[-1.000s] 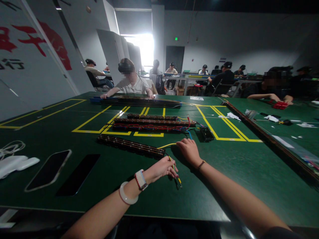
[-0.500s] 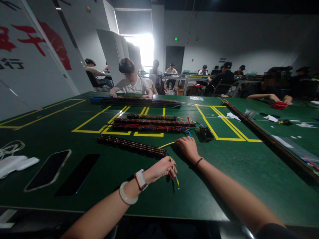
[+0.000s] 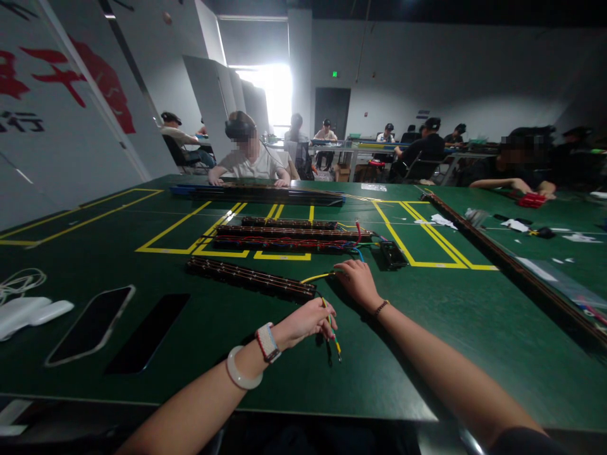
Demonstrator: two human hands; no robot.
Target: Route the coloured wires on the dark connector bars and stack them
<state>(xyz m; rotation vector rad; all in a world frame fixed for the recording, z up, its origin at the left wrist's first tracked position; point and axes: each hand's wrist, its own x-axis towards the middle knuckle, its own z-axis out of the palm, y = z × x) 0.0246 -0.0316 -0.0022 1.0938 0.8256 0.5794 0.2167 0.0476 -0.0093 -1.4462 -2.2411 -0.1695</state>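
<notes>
Black strip [image 3: 251, 278] slants nearly along the surface's [image 3: 403, 341] near edge, leftward of my hands, its closer end by my left hand [image 3: 301, 323], gripping loose wires [image 3: 337, 346]; my right hand [image 3: 358, 285] pinches the yellow wire [image 3: 315, 277].

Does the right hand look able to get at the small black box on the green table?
Probably yes: the right hand rests close to the small black box, with only bare green tabletop between them.
</notes>
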